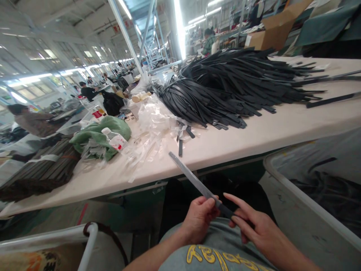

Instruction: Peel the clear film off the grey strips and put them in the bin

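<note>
A flat dark grey strip [194, 179] runs slantwise across my lap, its far end reaching over the table's front edge. My left hand [200, 215] pinches it near the middle between thumb and fingers. At the near end my right hand [251, 223] grips the strip between thumb and bent fingers, with the index finger stretched out along it. Beyond, a large heap of black strips [225, 82] lies on the table, their loose ends pointing right. A short black piece [180, 147] lies close to the far tip of the held strip.
The pale table [265, 131] spans the view. On it are crumpled clear plastic [155, 114], a green cloth [93, 130], a plastic bottle [114, 139] and bundled dark strips [47, 163]. A white bin [307, 203] stands right; another container [50, 241] stands left. People work further back.
</note>
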The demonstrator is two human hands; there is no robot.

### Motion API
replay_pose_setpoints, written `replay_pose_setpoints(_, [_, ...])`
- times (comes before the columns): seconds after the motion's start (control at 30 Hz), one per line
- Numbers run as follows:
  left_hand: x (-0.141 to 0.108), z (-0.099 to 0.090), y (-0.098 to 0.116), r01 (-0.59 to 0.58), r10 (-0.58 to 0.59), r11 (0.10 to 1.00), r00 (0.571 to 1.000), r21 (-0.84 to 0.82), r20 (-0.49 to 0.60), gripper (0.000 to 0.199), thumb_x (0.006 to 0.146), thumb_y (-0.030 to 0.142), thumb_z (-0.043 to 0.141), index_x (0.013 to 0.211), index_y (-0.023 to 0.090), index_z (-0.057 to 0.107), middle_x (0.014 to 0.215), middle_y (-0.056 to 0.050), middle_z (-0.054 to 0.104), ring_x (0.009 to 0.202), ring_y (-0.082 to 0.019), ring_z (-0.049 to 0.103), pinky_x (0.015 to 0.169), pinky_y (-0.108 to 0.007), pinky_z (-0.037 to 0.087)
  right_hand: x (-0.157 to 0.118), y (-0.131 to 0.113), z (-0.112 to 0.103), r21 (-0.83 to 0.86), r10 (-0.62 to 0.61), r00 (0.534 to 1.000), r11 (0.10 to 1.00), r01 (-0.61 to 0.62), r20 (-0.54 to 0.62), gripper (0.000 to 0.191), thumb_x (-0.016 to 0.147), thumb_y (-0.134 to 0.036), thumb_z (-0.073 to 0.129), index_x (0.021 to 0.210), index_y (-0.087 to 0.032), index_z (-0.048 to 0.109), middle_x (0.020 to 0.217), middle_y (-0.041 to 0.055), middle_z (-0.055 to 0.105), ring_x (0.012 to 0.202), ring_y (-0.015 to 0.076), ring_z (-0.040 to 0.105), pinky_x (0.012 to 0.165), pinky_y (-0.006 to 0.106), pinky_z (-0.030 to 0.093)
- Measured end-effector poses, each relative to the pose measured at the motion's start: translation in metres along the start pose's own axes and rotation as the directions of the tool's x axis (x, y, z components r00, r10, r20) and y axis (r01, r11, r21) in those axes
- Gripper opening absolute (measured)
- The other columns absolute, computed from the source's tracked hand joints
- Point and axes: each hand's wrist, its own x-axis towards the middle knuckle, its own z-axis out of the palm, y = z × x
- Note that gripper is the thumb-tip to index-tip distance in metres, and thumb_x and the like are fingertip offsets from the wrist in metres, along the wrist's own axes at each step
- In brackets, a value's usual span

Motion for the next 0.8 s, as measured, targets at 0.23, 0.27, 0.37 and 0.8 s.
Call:
replay_pose_setpoints(0.23, [0.003, -0.001, 0.0, -0.05, 0.052, 0.998, 0.996, 0.024, -0.067, 0.033, 0.065, 0.034, 0.085, 0.087, 0.012, 0.075, 0.084, -0.009, 0.072, 0.077, -0.015, 0.062, 0.073, -0.025, 0.044, -0.012, 0.017, -0.003, -0.021, -0.012, 0.999, 1.0, 0.013, 0.053, 0.06, 0.093, -0.04, 0.041, 0.149, -0.022, 0.029, 0.077, -0.0013, 0.069, 0.055, 0.0151, 0.063, 0.058, 0.025, 0.05])
replay_pose_setpoints(0.27, [0.003, -0.001, -0.001, -0.038, 0.039, 0.999, 0.997, 0.027, -0.067, 0.033, 0.065, 0.034, 0.085, 0.086, 0.011, 0.075, 0.084, -0.009, 0.071, 0.076, -0.014, 0.062, 0.072, -0.025, 0.044, -0.019, 0.024, -0.003, -0.017, 0.004, 0.998, 1.0, -0.003, 0.055, 0.059, 0.093, -0.042, 0.04, 0.148, -0.022, 0.03, 0.077, -0.0009, 0.069, 0.053, 0.015, 0.062, 0.055, 0.025, 0.049])
replay_pose_setpoints(0.37, [0.0, 0.005, -0.008, 0.016, -0.017, 0.998, 1.0, 0.062, 0.017, 0.034, 0.063, 0.034, 0.085, 0.084, 0.009, 0.075, 0.08, -0.009, 0.07, 0.071, -0.014, 0.061, 0.069, -0.025, 0.043, -0.02, 0.027, 0.001, 0.016, 0.012, 1.0, 1.0, -0.013, 0.02, 0.056, 0.095, -0.042, 0.036, 0.147, -0.022, 0.032, 0.077, -0.0009, 0.068, 0.052, 0.0146, 0.061, 0.053, 0.025, 0.049])
replay_pose_setpoints(0.8, [-0.003, 0.014, -0.02, 0.062, -0.083, 0.974, 0.993, 0.216, 0.088, 0.039, 0.057, 0.036, 0.086, 0.082, 0.008, 0.077, 0.071, -0.008, 0.068, 0.063, -0.014, 0.056, 0.069, -0.027, 0.041, -0.038, 0.059, -0.004, 0.053, -0.003, 0.998, 0.999, 0.007, -0.069, 0.057, 0.092, -0.052, 0.043, 0.142, -0.026, 0.044, 0.07, 0.0002, 0.068, 0.059, 0.0182, 0.064, 0.057, 0.025, 0.051])
